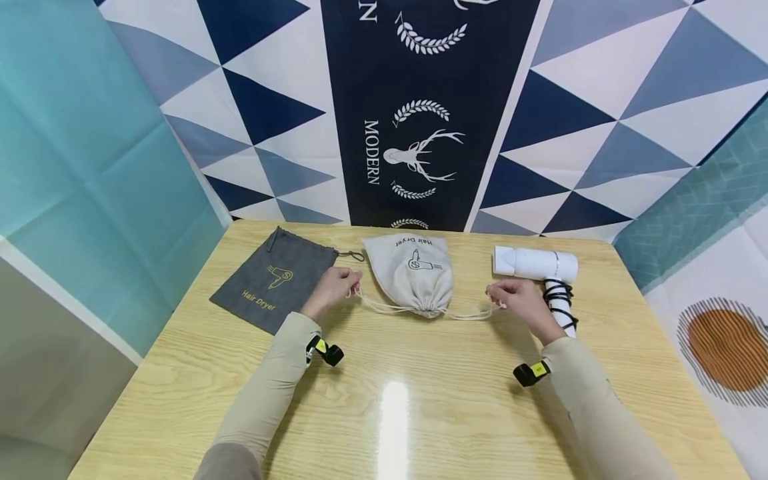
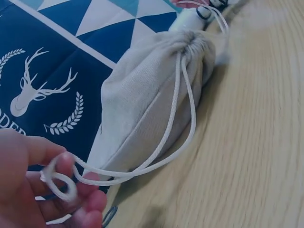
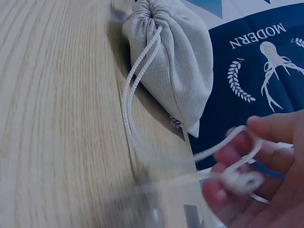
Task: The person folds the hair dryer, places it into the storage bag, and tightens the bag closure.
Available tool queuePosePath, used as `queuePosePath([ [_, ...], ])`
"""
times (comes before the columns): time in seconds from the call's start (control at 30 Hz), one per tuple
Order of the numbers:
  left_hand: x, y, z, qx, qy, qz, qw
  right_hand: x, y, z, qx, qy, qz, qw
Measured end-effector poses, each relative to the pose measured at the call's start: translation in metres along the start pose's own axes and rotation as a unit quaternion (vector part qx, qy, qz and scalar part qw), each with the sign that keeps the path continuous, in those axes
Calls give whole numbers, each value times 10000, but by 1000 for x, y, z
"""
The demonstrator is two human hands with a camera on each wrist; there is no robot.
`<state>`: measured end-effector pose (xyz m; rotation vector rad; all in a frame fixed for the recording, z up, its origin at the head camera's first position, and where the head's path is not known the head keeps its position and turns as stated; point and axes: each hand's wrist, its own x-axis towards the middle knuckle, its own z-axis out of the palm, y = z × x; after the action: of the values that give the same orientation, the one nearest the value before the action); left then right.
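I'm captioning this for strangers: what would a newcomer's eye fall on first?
Probably the cream drawstring bag at the back centre, its cords held out sideways by the left fingers and right fingers. Next, the white hair dryer on the right, then the dark grey bag on the left.

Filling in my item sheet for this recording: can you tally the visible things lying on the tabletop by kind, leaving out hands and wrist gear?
Drawstring bags: 2 (cream bag, dark grey bag)
Hair dryers: 1 (white hair dryer)
Total: 3
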<state>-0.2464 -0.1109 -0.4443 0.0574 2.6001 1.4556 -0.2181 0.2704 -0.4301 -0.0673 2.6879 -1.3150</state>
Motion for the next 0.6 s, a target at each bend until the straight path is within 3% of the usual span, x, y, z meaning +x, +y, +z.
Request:
queuePosePath([
  [0.13,-3,-2,-2,660,125,43,9977,-1,-4,0,-477,-211,141,9985],
  [0.3,-3,-3,-3,1382,344,-145,9897,-2,-4,-1,-614,-353,153,9974],
  [0.47,-3,-1,-6,1366,510,-264,9890,-3,-8,-2,-668,-341,77,9972],
  [0.6,-1,3,-6,1105,707,95,9913,-3,-11,-5,-664,-357,22,9972],
])
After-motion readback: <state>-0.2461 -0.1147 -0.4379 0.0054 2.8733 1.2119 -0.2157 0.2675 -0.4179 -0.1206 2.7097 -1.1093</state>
